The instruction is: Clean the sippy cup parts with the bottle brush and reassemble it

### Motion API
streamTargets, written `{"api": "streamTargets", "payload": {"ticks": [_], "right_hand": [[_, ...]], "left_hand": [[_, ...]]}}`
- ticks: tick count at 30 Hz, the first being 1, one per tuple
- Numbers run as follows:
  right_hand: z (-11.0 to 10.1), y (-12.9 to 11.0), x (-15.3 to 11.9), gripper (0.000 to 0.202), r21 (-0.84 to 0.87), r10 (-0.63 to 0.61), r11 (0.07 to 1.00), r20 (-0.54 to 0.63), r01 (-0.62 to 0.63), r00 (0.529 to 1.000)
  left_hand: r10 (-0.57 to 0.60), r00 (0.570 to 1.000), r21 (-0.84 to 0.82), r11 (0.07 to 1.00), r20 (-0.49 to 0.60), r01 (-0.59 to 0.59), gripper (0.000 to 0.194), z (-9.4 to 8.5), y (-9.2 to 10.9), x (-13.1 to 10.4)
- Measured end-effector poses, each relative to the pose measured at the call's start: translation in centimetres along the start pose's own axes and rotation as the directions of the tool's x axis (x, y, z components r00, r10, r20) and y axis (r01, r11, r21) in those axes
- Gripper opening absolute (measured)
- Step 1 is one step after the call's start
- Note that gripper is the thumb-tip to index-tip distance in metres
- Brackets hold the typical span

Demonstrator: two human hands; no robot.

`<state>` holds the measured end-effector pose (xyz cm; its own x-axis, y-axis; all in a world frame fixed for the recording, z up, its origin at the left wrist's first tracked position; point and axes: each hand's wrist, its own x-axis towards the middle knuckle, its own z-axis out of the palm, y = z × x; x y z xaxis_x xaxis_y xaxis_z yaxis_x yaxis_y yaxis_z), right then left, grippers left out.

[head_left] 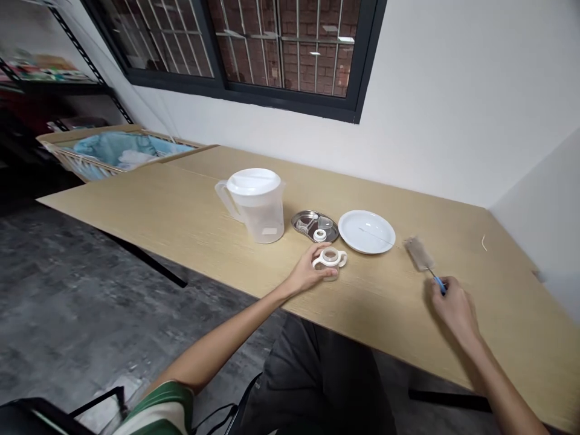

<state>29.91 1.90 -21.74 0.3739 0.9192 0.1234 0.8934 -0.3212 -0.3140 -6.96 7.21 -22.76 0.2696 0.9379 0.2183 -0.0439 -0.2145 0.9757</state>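
My left hand (306,270) is wrapped round a small clear baby bottle (331,256) with a cream two-handled collar, upright on the table with its open mouth facing up. My right hand (453,307) grips the blue handle of a bottle brush (418,254), whose pale, slightly blurred head points away from me, right of the bottle. Just behind the bottle, a small metal tray (299,228) holds a white ring (319,235), a clear cap (325,224) and other small clear parts. Beside it stands a white plate (368,244) with a thin, wire-like item lying across it.
A translucent lidded pitcher (263,211) stands left of the tray, its handle to the left. A thin pale strip (484,243) lies at the table's right. A crib (122,151) with blue cloth adjoins the table's far left. Wall and barred window (281,54) rise behind.
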Motion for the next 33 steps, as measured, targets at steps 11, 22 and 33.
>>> {"api": "streamTargets", "payload": {"ticks": [11,22,33], "right_hand": [[1.7,-4.2,-0.9,0.048,-0.1,-0.117,0.987,0.096,0.126,0.989],[-1.8,-4.1,7.1,0.025,0.302,0.178,0.951,-0.387,-0.057,0.905],[0.7,-2.2,12.0,0.02,0.528,0.314,0.849,-0.538,0.023,0.782]], "left_hand": [[0.056,0.995,0.152,0.986,0.086,-0.069,0.075,0.0,-0.9,1.4],[0.12,0.96,0.187,0.967,0.251,-0.17,0.075,3.0,-1.2,3.7],[0.502,0.805,0.659,0.727,-0.317,-0.193,0.031,-3.1,2.5,6.5]]}}
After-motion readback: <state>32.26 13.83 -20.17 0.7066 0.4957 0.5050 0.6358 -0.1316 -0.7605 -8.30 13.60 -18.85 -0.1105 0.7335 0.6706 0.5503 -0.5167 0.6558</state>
